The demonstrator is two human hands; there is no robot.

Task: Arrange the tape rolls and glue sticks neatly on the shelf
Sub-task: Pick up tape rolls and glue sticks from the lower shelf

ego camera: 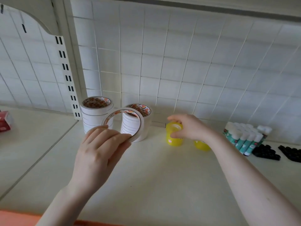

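I am holding a white roll (124, 123) on edge in my left hand (99, 149), just in front of the two white stacks (96, 115), while my right hand (187, 127) is gripping the yellow stack (174, 136) farther right, so the left is nearer

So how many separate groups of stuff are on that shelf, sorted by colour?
White tape: 3, two stacks and a loose roll held by the left hand
Yellow tape: 2, one stack gripped by the right hand, another behind the forearm
Green-and-white glue sticks: 1 cluster
Black items: 2 clusters
Red box: 1
Total: 9
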